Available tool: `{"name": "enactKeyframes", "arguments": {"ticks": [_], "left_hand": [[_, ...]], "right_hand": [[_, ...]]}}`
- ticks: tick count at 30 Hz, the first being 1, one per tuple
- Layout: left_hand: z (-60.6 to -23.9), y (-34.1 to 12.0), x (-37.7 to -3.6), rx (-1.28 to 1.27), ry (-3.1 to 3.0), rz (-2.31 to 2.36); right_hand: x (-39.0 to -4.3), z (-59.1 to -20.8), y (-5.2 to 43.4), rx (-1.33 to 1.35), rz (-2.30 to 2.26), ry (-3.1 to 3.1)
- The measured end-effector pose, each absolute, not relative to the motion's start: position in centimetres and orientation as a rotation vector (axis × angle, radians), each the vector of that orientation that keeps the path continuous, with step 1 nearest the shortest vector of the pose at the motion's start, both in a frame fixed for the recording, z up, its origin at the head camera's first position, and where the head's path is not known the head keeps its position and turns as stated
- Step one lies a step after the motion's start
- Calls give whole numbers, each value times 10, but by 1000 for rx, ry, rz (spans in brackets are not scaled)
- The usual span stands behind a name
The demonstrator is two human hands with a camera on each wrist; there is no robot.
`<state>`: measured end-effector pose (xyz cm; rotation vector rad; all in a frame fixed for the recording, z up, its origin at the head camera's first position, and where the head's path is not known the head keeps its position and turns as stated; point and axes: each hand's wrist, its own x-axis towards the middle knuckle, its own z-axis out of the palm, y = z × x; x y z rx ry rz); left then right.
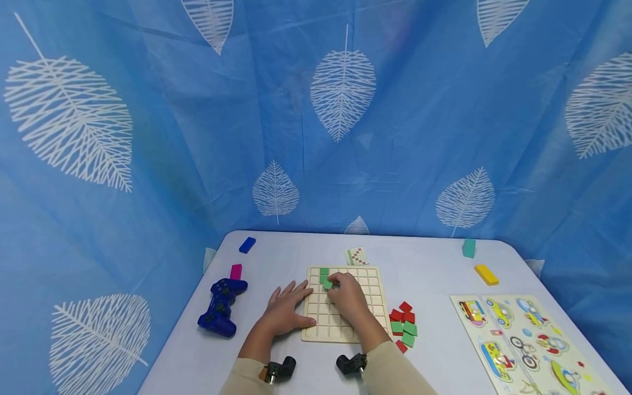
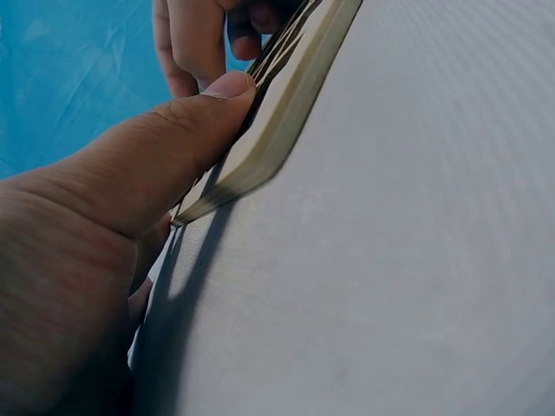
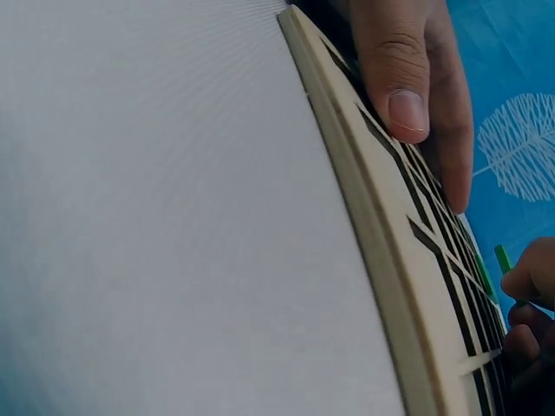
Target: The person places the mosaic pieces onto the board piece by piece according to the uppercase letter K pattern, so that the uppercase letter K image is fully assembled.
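Note:
A wooden grid board (image 1: 328, 332) lies in the middle of the table in the head view. My right hand (image 1: 349, 296) pinches a green square tile (image 1: 328, 285) over the board's upper left part, just below two green tiles (image 1: 323, 275) set in the grid. In the right wrist view the pinched tile (image 3: 503, 258) stands tilted above the board. My left hand (image 1: 285, 311) rests at the board's left edge with its fingers spread. Its thumb (image 2: 195, 121) presses on the board's near left corner area in the left wrist view.
Several loose red tiles (image 1: 406, 306) and green tiles (image 1: 409, 328) lie right of the board. A small pattern card (image 1: 357, 256) sits behind it. On the left are a blue game controller (image 1: 220, 308) and a pink block (image 1: 236, 271); a picture puzzle board (image 1: 530, 345) is at right.

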<state>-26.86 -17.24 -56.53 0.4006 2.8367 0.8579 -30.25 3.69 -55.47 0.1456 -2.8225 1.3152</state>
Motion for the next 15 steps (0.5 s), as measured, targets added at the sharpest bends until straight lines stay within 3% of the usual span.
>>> {"name": "enactKeyframes", "arguments": {"ticks": [15], "left_hand": [[-565, -174, -270, 429, 2846, 854]], "right_hand": [[-304, -557, 27, 153, 1011, -2936]]}}
